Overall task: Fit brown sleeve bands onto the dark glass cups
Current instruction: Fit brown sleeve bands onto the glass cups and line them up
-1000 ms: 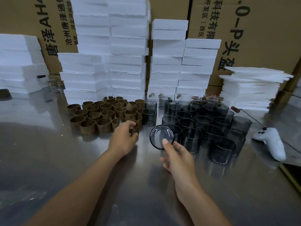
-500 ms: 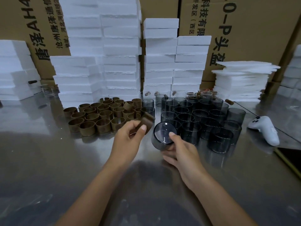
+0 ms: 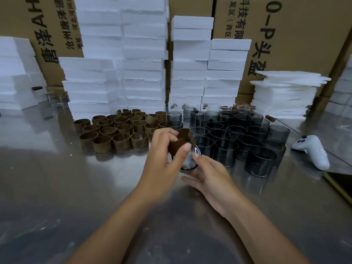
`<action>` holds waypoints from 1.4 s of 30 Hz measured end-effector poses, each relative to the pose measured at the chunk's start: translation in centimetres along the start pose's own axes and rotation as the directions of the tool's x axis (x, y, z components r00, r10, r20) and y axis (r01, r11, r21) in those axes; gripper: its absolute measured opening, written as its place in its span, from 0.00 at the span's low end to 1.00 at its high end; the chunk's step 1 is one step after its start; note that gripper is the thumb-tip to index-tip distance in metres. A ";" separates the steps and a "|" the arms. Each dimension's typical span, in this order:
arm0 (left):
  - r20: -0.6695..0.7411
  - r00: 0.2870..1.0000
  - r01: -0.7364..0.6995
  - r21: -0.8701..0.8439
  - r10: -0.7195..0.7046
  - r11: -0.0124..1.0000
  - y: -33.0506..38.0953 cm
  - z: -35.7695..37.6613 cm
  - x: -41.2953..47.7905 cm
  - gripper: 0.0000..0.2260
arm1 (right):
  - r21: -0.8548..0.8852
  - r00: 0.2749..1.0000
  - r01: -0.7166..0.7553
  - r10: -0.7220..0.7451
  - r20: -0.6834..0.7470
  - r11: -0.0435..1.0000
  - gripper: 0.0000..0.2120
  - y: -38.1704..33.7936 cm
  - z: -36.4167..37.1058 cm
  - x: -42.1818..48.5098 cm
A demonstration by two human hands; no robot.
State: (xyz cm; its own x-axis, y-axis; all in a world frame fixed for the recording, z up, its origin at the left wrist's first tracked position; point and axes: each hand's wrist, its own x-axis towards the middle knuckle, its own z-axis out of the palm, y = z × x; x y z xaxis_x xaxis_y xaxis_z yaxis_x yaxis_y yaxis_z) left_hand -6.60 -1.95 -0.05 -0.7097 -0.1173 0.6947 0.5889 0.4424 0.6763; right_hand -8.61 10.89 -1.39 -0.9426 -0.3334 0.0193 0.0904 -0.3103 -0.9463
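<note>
My left hand (image 3: 162,159) pinches a brown sleeve band (image 3: 180,142) between thumb and fingers, and the band lies against the top of a dark glass cup (image 3: 189,161). My right hand (image 3: 207,175) holds that cup tilted on its side, its round end facing me, above the metal table (image 3: 76,197). Several loose brown bands (image 3: 114,130) stand in a cluster to the left. Several bare dark glass cups (image 3: 238,136) stand packed together to the right.
Stacks of white foam blocks (image 3: 142,63) line the back of the table, with cardboard boxes (image 3: 295,35) behind them. A pile of thin foam sheets (image 3: 285,92) sits at the back right. A white game-style controller (image 3: 312,151) lies at the right.
My left hand lifted a brown band out of the cluster and brought it right onto the cup. My right hand drew the tilted cup toward the left hand.
</note>
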 end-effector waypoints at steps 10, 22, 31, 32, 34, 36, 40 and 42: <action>0.161 0.948 0.317 -0.469 -0.273 0.824 0.0 -0.4 0.6 0.27 | 0.380 0.991 -0.134 0.120 0.060 0.915 0.14 -1.0 0.0 -0.3; 0.316 0.927 0.323 -0.399 -0.203 0.858 -0.1 -0.3 0.4 0.29 | 0.313 0.988 -0.128 0.095 0.120 0.941 0.37 -0.9 -0.1 -0.2; 0.334 0.926 0.293 -0.337 -0.177 0.895 -0.2 -0.5 0.2 0.26 | 0.356 0.988 -0.144 0.117 0.096 0.923 0.23 -0.9 0.2 -0.4; 0.330 0.927 0.292 -0.342 -0.177 0.893 -0.2 -0.3 0.1 0.25 | 0.355 0.989 -0.142 0.116 0.095 0.924 0.23 -0.9 0.2 -0.4; 0.306 0.933 0.296 -0.350 -0.190 0.888 0.0 -0.1 0.0 0.23 | 0.343 0.990 -0.133 0.105 0.099 0.930 0.23 -1.1 0.2 -0.6; 0.284 0.934 0.312 -0.357 -0.216 0.881 0.1 0.1 -0.1 0.21 | 0.340 0.991 -0.123 0.097 0.094 0.932 0.23 -1.2 0.2 -0.7; 0.258 0.910 0.408 -0.408 -0.325 0.817 -0.5 0.6 -0.2 0.22 | 0.344 0.992 -0.113 0.089 0.087 0.932 0.23 -1.1 0.3 -0.7; 0.311 0.867 0.494 -0.448 -0.389 0.745 -0.4 0.7 -0.3 0.22 | 0.351 0.995 -0.094 0.072 0.073 0.932 0.17 -1.1 0.3 -0.7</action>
State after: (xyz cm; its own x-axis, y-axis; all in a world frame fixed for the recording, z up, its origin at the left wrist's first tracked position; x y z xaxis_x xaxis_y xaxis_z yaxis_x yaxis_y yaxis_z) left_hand -6.93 -1.44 -0.72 -0.9646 0.0025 0.2638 0.2614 -0.1267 0.9569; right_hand -7.96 11.19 -0.27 -0.9076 -0.4190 -0.0258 0.2853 -0.5705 -0.7701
